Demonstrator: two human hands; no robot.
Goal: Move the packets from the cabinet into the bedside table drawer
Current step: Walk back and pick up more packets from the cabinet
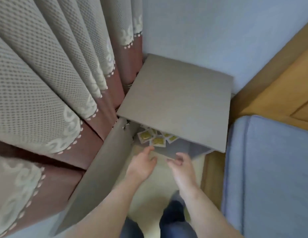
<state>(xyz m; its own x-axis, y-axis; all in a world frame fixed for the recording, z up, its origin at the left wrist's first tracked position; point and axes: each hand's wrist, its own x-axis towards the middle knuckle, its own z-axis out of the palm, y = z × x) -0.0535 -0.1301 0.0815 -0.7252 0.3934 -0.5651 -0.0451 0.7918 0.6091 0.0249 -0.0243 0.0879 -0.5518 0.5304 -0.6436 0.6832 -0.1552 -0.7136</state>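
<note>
Several squarish packets (157,140) lie flat at mixed angles inside the cabinet (175,103), beside its open door (98,169). Left hand (142,166) and right hand (181,163) hover near them, fingers loosely curled, holding nothing.

The cabinet top (175,103) hid most of the packets (156,139). Only a few near ones showed beneath it, and their print was too small to read. My right hand (181,166) was smeared by blur, so I could not tell whether its curled fingers held anything. My left hand (141,166) was blurred too. The bottom edge cut off my legs (173,220).
</note>
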